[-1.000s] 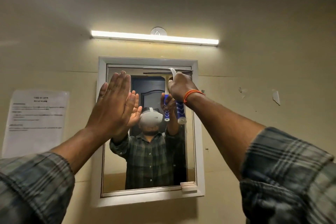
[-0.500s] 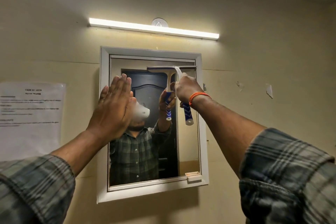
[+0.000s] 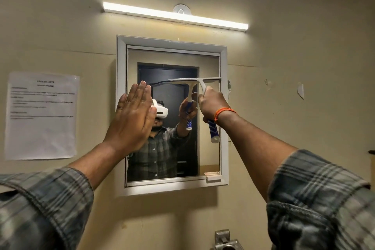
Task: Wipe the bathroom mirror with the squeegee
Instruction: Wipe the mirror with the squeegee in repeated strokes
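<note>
A white-framed mirror point(image 3: 209, 63) hangs on the beige wall ahead. My right hand point(image 3: 213, 103) grips the blue-and-white handle of a squeegee point(image 3: 214, 132). Its grey blade lies level against the right half of the glass, about a third of the way down. My left hand point(image 3: 133, 119) is flat with straight fingers, pressed against the left side of the mirror and its frame. A person in a plaid shirt and headset shows in the reflection.
A lit tube light point(image 3: 174, 16) runs above the mirror. A printed paper sheet point(image 3: 41, 115) is stuck on the wall at left. A small white tray point(image 3: 213, 175) sits at the mirror's lower right corner. A metal fitting point(image 3: 225, 240) pokes up at the bottom edge.
The squeegee blade has slid down from the mirror's top edge to about a third of the way down, with my right hand following. My left hand stays flat on the glass.
</note>
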